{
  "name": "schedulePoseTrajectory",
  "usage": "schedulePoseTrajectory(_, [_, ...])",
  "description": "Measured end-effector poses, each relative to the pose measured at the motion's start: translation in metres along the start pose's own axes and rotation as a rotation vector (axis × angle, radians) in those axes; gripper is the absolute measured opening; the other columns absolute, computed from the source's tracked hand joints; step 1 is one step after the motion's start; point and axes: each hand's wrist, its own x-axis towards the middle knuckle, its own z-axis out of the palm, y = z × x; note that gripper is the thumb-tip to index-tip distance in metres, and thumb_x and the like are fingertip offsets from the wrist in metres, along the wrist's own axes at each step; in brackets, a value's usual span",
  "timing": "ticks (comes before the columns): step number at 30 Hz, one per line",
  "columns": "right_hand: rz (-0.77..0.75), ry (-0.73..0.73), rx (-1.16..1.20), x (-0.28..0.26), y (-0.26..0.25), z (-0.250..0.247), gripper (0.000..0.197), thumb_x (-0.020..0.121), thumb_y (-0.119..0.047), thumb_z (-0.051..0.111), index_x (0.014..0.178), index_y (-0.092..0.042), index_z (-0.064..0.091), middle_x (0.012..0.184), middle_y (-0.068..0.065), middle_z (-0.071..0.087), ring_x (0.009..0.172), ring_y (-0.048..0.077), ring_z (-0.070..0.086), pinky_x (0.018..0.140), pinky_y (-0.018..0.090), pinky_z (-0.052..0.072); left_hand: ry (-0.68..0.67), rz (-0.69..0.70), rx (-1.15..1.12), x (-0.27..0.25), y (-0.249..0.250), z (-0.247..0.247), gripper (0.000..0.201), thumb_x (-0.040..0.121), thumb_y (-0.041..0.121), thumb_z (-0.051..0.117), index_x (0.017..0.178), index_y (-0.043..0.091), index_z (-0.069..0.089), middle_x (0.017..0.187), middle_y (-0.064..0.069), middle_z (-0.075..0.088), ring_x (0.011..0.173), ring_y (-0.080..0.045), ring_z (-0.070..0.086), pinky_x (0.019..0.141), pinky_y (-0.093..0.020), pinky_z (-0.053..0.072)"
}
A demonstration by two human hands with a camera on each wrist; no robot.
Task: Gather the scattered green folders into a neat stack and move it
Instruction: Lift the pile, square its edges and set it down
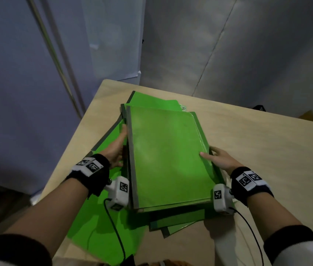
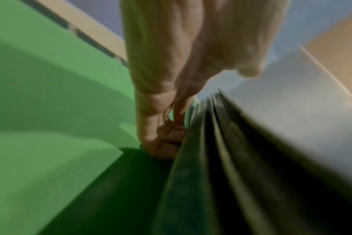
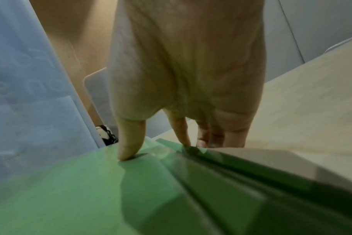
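A stack of green folders (image 1: 169, 156) with dark spines sits raised at the middle of the wooden table (image 1: 266, 150). My left hand (image 1: 119, 144) grips its left spine side, fingers (image 2: 163, 139) curled under the dark spines (image 2: 221, 159). My right hand (image 1: 216, 158) pinches the right edge, thumb (image 3: 129, 143) flat on the top cover (image 3: 70, 190) and the other fingers (image 3: 211, 136) down over the side. Loose green folders lie askew beneath: one at the lower left (image 1: 98, 227), one poking out at the far end (image 1: 151, 99), others at the near end (image 1: 172, 221).
The table's left edge runs close beside the lower-left folder, which overhangs the near corner. Grey sheeting and a blue panel stand behind the table. A small dark object (image 1: 260, 108) and something yellow (image 1: 309, 115) sit beyond the far right edge. Bare tabletop lies to the right.
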Motion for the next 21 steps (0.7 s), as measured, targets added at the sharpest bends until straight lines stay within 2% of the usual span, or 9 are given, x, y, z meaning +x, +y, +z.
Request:
schedulePoseTrajectory(2, [-0.007, 0.004, 0.026, 0.001, 0.002, -0.004, 0.063, 0.093, -0.029, 0.055, 0.146, -0.008, 0.029, 0.149, 0.013, 0.037, 0.133, 0.032, 0.041, 0.109, 0.040, 0.032, -0.025, 0.020, 0.189, -0.003, -0.001, 0.015, 0.095, 0.073, 0.071, 0.050, 0.140, 0.004, 0.040, 0.150, -0.012, 0.040, 0.138, -0.032, 0.036, 0.110, -0.049, 0.029])
schedulePoseTrajectory(4, [-0.021, 0.024, 0.055, 0.015, 0.014, -0.009, 0.061, 0.093, -0.030, 0.054, 0.146, -0.011, 0.032, 0.148, 0.012, 0.040, 0.132, 0.030, 0.045, 0.111, 0.044, 0.032, 0.019, 0.067, 0.243, 0.001, 0.000, 0.027, 0.082, 0.072, 0.049, 0.070, 0.133, -0.001, 0.046, 0.150, -0.014, 0.040, 0.137, -0.032, 0.037, 0.109, -0.045, 0.032])
schedulePoseTrajectory(9, [-0.020, 0.113, 0.181, 0.023, 0.025, -0.015, 0.035, 0.099, -0.010, 0.038, 0.130, 0.002, 0.051, 0.130, 0.018, 0.056, 0.114, 0.029, 0.055, 0.106, 0.042, 0.039, 0.008, 0.102, 0.065, 0.006, 0.018, 0.027, 0.077, 0.083, 0.029, 0.067, 0.143, -0.003, 0.031, 0.154, -0.013, 0.031, 0.143, -0.033, 0.026, 0.113, -0.050, 0.023])
schedulePoseTrajectory(11, [0.009, 0.143, 0.155, 0.024, 0.027, -0.015, 0.029, 0.096, -0.008, 0.046, 0.117, 0.009, 0.059, 0.115, 0.017, 0.061, 0.103, 0.028, 0.056, 0.102, 0.043, 0.041, 0.029, 0.124, 0.017, 0.005, 0.025, 0.017, 0.079, 0.080, 0.028, 0.070, 0.141, -0.006, 0.032, 0.153, -0.014, 0.033, 0.140, -0.035, 0.031, 0.114, -0.052, 0.026])
schedulePoseTrajectory(14, [0.054, 0.156, 0.099, 0.028, 0.029, -0.017, 0.021, 0.089, -0.005, 0.060, 0.102, 0.011, 0.062, 0.093, 0.016, 0.064, 0.085, 0.028, 0.059, 0.083, 0.037, 0.047, 0.055, 0.186, -0.032, 0.004, 0.028, 0.006, 0.073, 0.082, 0.022, 0.068, 0.139, -0.009, 0.035, 0.151, -0.014, 0.037, 0.142, -0.030, 0.031, 0.114, -0.040, 0.023])
schedulePoseTrajectory(17, [0.064, 0.203, 0.214, 0.033, 0.026, -0.024, 0.007, 0.091, 0.003, 0.053, 0.086, 0.003, 0.059, 0.071, 0.013, 0.057, 0.063, 0.025, 0.053, 0.060, 0.033, 0.045, 0.120, 0.242, -0.085, 0.006, 0.025, -0.006, 0.056, 0.087, 0.013, 0.062, 0.134, -0.012, 0.042, 0.136, -0.008, 0.051, 0.132, -0.017, 0.041, 0.109, -0.029, 0.027])
schedulePoseTrajectory(18, [0.056, 0.214, 0.253, 0.034, 0.027, -0.029, 0.007, 0.092, 0.003, 0.050, 0.090, 0.003, 0.058, 0.072, 0.012, 0.056, 0.064, 0.025, 0.052, 0.063, 0.035, 0.046, 0.129, 0.240, -0.099, 0.003, 0.026, -0.010, 0.047, 0.088, 0.011, 0.061, 0.128, -0.010, 0.048, 0.123, -0.005, 0.057, 0.121, -0.014, 0.046, 0.104, -0.025, 0.035])
schedulePoseTrajectory(19, [0.052, 0.224, 0.299, 0.034, 0.028, -0.033, 0.009, 0.092, 0.003, 0.048, 0.095, 0.003, 0.057, 0.076, 0.013, 0.057, 0.067, 0.026, 0.052, 0.070, 0.039, 0.047, 0.128, 0.240, -0.116, 0.001, 0.026, -0.013, 0.035, 0.088, 0.010, 0.060, 0.119, -0.007, 0.055, 0.108, -0.003, 0.064, 0.110, -0.014, 0.052, 0.090, -0.016, 0.046])
schedulePoseTrajectory(21, [0.071, 0.193, 0.400, 0.033, 0.032, -0.042, 0.014, 0.093, 0.003, 0.044, 0.090, -0.001, 0.057, 0.085, 0.015, 0.059, 0.073, 0.028, 0.056, 0.080, 0.046, 0.048, 0.129, 0.250, -0.168, 0.000, 0.027, -0.021, 0.011, 0.089, 0.008, 0.058, 0.096, 0.001, 0.063, 0.082, 0.003, 0.068, 0.085, -0.010, 0.063, 0.061, -0.009, 0.052])
